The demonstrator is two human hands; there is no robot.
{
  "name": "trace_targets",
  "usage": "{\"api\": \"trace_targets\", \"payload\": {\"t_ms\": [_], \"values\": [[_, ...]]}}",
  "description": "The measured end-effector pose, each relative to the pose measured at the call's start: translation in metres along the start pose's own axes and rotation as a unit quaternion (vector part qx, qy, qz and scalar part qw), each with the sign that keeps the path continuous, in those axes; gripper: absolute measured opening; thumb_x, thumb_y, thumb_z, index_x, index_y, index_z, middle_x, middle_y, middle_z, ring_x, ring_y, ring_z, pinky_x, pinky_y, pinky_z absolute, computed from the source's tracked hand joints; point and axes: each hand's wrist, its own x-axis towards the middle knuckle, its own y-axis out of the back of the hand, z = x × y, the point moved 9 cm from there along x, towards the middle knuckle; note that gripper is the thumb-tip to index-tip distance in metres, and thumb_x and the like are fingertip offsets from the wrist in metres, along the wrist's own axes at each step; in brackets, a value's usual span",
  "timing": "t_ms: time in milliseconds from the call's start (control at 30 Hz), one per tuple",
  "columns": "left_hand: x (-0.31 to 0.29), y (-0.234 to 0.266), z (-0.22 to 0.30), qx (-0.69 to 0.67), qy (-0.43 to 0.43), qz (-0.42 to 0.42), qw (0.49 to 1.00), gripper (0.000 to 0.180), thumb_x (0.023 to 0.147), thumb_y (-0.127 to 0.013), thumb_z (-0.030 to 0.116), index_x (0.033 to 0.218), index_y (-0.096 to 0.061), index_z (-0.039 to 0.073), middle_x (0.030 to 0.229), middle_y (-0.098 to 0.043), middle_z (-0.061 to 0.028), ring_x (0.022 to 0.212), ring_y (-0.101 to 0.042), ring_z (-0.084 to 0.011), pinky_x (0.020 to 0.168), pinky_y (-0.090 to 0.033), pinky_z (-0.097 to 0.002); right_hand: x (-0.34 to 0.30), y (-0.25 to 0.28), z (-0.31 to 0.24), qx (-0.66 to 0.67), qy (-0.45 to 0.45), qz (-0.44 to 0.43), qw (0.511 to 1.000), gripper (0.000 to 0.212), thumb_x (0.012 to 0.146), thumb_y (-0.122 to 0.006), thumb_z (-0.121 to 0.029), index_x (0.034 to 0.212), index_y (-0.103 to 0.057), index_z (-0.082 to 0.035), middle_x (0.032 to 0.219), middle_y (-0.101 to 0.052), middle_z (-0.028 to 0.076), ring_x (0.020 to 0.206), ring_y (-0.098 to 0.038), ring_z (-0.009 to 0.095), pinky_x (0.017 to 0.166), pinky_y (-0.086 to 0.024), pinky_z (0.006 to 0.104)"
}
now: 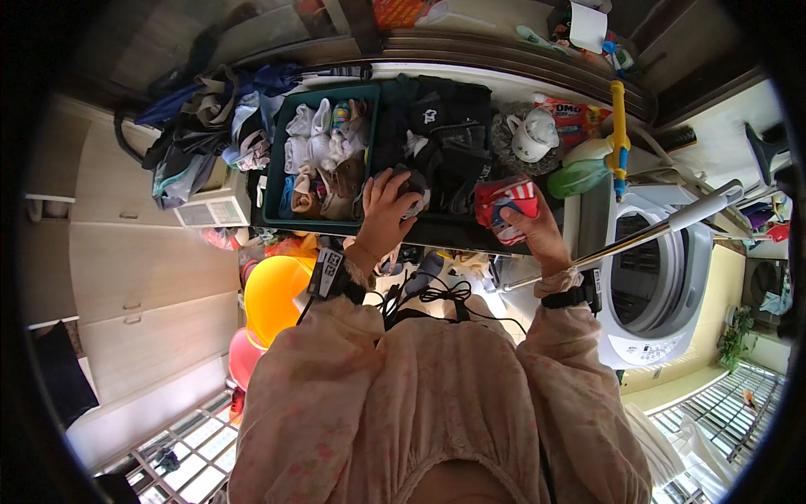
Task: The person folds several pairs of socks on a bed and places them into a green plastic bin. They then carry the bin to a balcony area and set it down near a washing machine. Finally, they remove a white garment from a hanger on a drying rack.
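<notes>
My right hand [540, 238] grips a folded red, white and blue cloth piece [504, 202] just off the right front corner of a bin of black clothes [449, 105]. The fingers of my left hand [388, 206] curl over a dark grey bundled cloth [413, 186], perhaps a rolled sock, at that bin's left front. Beside it on the left stands a dark green bin [277, 143] holding rolled white socks [319, 139] and brown and tan ones [340, 186]. What lies under my left palm is hidden.
To the right are a white teapot-like vessel [534, 134], a green bottle [579, 178], a yellow tube [619, 134] and a washing machine [651, 269] crossed by a long pole [663, 228]. A heap of bags [197, 126] lies left. Below sits a yellow basin [273, 294].
</notes>
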Motion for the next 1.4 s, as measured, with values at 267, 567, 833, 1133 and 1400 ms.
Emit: {"api": "trace_targets", "payload": {"t_ms": [267,567,833,1133,1400], "values": [[0.014,-0.021,-0.021,-0.006,0.017,-0.059,0.998,0.055,0.059,-0.084,0.018,0.106,-0.055,0.021,0.135,-0.04,-0.0075,0.127,-0.034,-0.0368,0.104,-0.03,-0.0529,0.009,-0.017,0.01,0.007,-0.007,-0.039,0.999,0.087,0.076,-0.078,-0.009,0.144,-0.026,-0.002,0.12,-0.057,0.01,0.108,-0.056,0.019,0.093,-0.046,0.0318],[0.024,-0.019,-0.025,-0.01,-0.017,-0.092,0.996,0.053,0.063,-0.081,0.012,0.108,-0.053,0.017,0.134,-0.041,-0.0101,0.121,-0.039,-0.0393,0.099,-0.039,-0.0476,0.003,-0.012,0.021,0.027,-0.023,-0.015,0.999,0.083,0.077,-0.076,-0.009,0.144,-0.027,-0.003,0.12,-0.057,0.011,0.107,-0.057,0.02,0.09,-0.049,0.0322],[0.048,-0.008,-0.049,-0.147,0.033,-0.067,0.986,0.049,0.067,-0.074,0.009,0.109,-0.048,0.008,0.108,-0.051,-0.015,0.094,-0.055,-0.037,0.08,-0.046,-0.0439,0.0,-0.031,0.019,0.003,-0.005,-0.032,0.999,0.085,0.076,-0.077,-0.009,0.144,-0.027,-0.003,0.12,-0.056,0.011,0.107,-0.056,0.019,0.088,-0.049,0.0314],[0.056,-0.019,-0.09,-0.329,0.243,-0.129,0.903,0.046,0.069,-0.073,0.014,0.107,-0.048,0.006,0.099,-0.056,-0.0178,0.088,-0.058,-0.0348,0.075,-0.048,-0.0395,0.035,-0.114,0.013,-0.224,0.036,-0.206,0.952,0.093,0.068,-0.082,-0.013,0.144,-0.027,-0.01,0.129,-0.049,0.015,0.113,-0.052,0.025,0.094,-0.044,0.0338],[0.063,0.002,-0.079,-0.23,0.106,-0.027,0.967,0.042,0.075,-0.072,0.008,0.108,-0.047,0.007,0.084,-0.057,-0.0124,0.071,-0.058,-0.0201,0.062,-0.048,-0.0367,0.064,-0.138,0.027,-0.53,0.236,-0.17,0.796,0.093,0.07,-0.079,-0.017,0.144,-0.023,-0.009,0.131,-0.045,0.021,0.112,-0.051,0.041,0.091,-0.046,0.044]]}}
